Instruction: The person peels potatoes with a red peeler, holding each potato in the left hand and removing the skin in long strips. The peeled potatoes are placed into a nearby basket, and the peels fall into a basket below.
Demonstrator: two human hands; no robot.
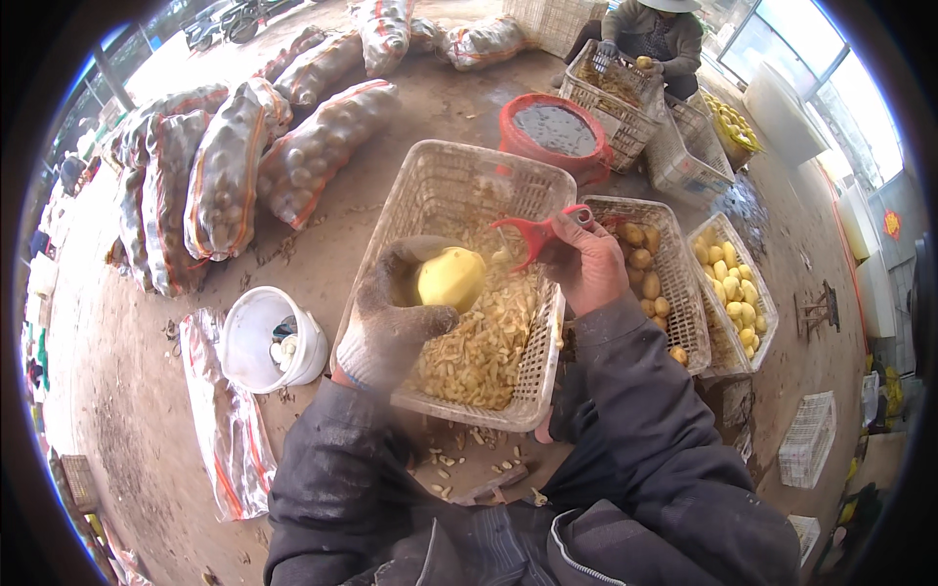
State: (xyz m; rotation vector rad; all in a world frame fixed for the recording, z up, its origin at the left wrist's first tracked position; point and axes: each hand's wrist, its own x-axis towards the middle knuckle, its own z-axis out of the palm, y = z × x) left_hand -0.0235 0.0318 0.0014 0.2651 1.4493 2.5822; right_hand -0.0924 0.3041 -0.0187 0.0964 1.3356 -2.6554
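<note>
A peeled yellow potato [453,280] rests in the grip of my left hand [392,315], which wears a soiled work glove. My bare right hand [590,262] holds a red Y-shaped peeler [537,236] by its handle, with the forked head pointing left. Peeler and potato are apart. Both hands are above a plastic crate [555,366] with lattice sides. Potato peelings [476,351] cover its bottom. Part of the crate's left wall is hidden behind my glove.
Right of me stand a crate of unpeeled potatoes [640,267] and one of peeled potatoes [736,293]. A red tub of water [555,128] is ahead. Filled mesh sacks [322,154] lie ahead left, near a white bucket [253,329]. Another person [659,36] sits behind crates.
</note>
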